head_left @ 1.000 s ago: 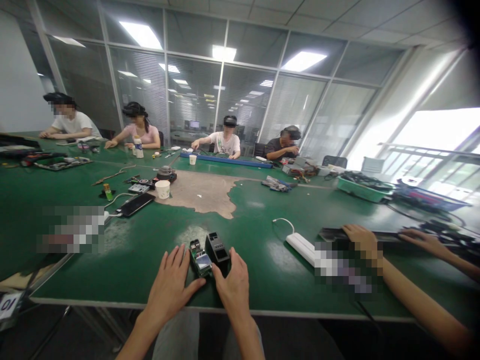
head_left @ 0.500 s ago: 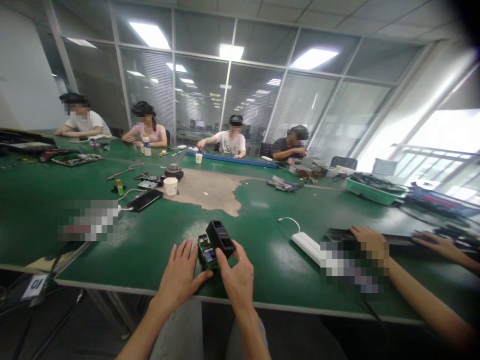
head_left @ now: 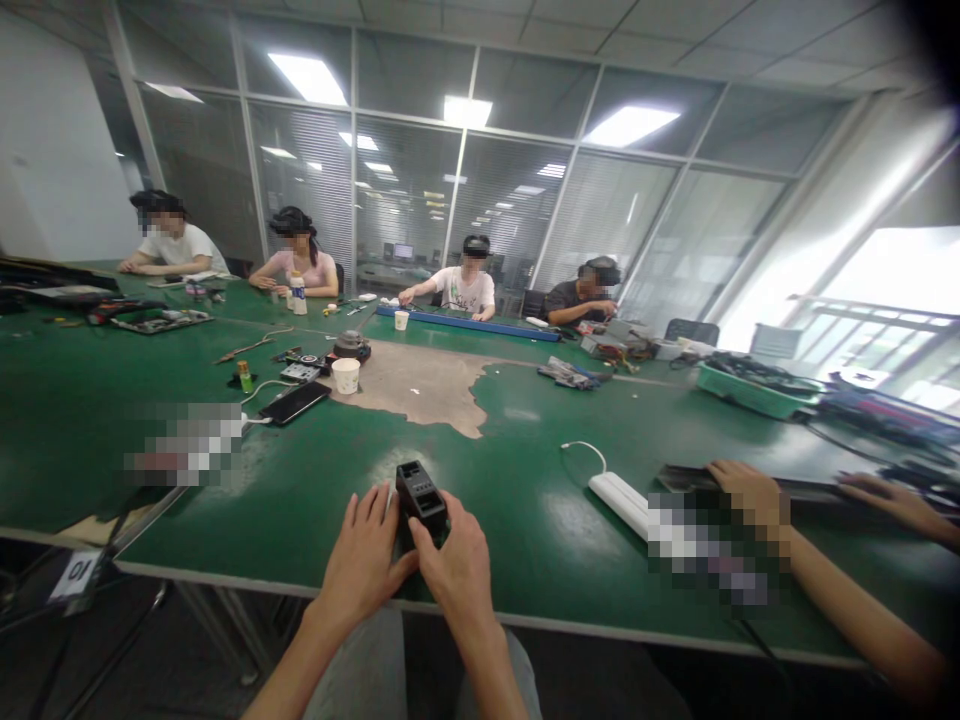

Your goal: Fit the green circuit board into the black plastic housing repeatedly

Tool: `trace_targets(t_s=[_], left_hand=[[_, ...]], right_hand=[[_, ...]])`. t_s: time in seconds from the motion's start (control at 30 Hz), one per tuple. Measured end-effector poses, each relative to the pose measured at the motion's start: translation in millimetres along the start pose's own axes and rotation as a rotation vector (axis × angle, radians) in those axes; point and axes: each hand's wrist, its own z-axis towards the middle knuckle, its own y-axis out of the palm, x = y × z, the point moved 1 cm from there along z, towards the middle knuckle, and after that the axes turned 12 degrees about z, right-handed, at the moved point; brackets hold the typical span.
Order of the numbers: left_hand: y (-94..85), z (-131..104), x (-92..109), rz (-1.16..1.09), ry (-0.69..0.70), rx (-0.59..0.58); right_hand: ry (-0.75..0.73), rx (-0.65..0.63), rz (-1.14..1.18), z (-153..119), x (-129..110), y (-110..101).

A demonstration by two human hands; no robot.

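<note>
Gripping the black case [head_left: 421,495], the right hand [head_left: 459,555] had its thumb at the near end and its fingers along the right side. The case stood close to the near edge of the green bench [head_left: 247,540], between the two hands, its slotted face up and its far end angled slightly left. Whether it rested on the surface or was held just above could not be told.

The left hand [head_left: 364,550] lay just left of it, palm down, with a wide space between thumb and fingers; whether its fingertips touched the case was unclear.

To the right of the hands lay a white power strip [head_left: 619,502], its near part blurred, with a short white cable [head_left: 589,447] curling from its far end. Beyond that, at the right, a co-worker's hand [head_left: 742,485] rested on a long dark piece [head_left: 679,478].

Farther off on the left, a black phone [head_left: 296,403] lay near a paper cup [head_left: 346,376], which stood by the left end of a bare brown patch [head_left: 420,390]. On the far right sat a green basket [head_left: 750,392] of dark cables. Four people were seated along the far side, a long blue bar [head_left: 469,323] in front of one of them.
</note>
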Motion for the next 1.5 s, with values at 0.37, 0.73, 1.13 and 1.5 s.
trace_targets(t_s=[0.37, 0.73, 1.13, 1.5], left_hand=[[3.1, 1.1, 0.6, 0.022, 0.014, 0.007], [0.6, 0.5, 2.2, 0.034, 0.004, 0.029], [8.3, 1.0, 0.3, -0.021, 0.001, 0.048], [5.6, 0.7, 2.9, -0.050, -0.031, 0.033]], right_hand=[[-0.007, -0.015, -0.061, -3.9, 1.2, -5.3], [-0.028, -0.007, -0.022, -10.0, 24.6, 8.2], [0.039, 0.166, 0.244, -0.2, 4.2, -10.2], [0.000, 0.150, -0.005, 18.1, 57.7, -25.8]])
